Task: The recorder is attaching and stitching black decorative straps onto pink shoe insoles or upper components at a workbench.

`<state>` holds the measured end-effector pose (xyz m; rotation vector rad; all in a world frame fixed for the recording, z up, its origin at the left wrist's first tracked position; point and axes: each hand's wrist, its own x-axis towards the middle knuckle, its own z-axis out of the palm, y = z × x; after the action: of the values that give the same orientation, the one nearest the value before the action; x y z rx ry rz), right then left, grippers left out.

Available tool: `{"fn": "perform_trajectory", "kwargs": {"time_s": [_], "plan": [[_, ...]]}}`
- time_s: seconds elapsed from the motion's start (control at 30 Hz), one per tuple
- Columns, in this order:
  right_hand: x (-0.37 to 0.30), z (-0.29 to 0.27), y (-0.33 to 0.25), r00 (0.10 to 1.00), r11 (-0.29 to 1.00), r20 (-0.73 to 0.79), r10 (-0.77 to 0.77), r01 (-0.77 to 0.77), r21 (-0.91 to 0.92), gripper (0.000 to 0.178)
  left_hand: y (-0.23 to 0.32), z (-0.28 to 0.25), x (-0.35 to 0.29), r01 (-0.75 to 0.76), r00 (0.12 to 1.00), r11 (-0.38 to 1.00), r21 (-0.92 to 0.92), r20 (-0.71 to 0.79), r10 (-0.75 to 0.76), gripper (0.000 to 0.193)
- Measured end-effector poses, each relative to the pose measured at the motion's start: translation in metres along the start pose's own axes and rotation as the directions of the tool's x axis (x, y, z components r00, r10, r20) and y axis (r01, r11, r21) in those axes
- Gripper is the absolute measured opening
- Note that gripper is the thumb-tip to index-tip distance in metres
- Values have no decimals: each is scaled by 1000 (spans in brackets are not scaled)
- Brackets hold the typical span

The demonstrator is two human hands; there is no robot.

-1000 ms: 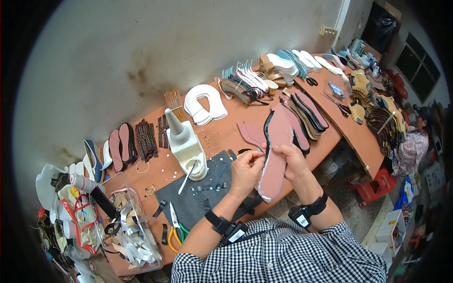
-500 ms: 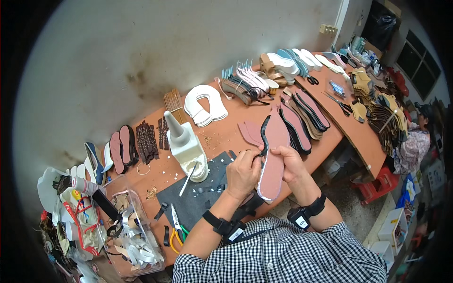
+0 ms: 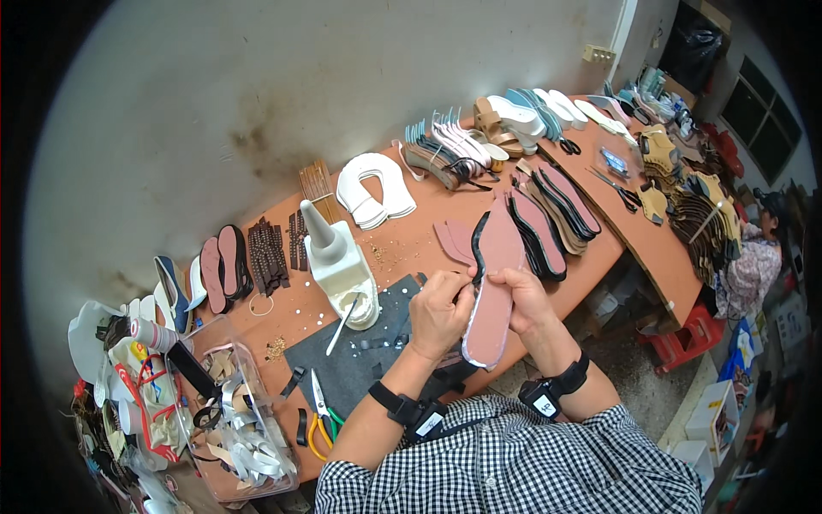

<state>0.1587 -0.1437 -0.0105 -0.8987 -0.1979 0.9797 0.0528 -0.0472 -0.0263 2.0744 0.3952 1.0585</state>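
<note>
Pink, long sole-shaped insole (image 3: 490,325) with a pale lower rim: through the head view I have it right of centre in the frame, held up near the front edge of the orange-brown worktop (image 3: 407,248). Its long axis runs almost up and down the picture, top leaning slightly right. A narrow black strip (image 3: 478,244) follows its upper left edge. The left hand (image 3: 443,310) is nearer that strip, fingertips pinched together on it, as I judge. The right hand (image 3: 528,301) clamps the insole's right side, thumb on the face. I read the insole as lying between both hands.
</note>
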Motion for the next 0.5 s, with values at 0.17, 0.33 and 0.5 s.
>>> {"fn": "perform_trajectory", "kwargs": {"time_s": [0.17, 0.33, 0.5], "plan": [[-2, 5, 1, 998, 996, -26, -52, 50, -68, 21, -1, 0, 1, 190, 981, 965, -179, 58, -183, 8], [0, 2, 5, 996, 996, -52, -72, 69, -58, 20, -3, 0, -2, 30, 999, 999, -29, 21, -29, 8], [-2, 2, 6, 991, 995, -101, -89, 84, -53, 19, -10, 5, -4, -24, 999, 996, -82, 20, 26, 10]]}}
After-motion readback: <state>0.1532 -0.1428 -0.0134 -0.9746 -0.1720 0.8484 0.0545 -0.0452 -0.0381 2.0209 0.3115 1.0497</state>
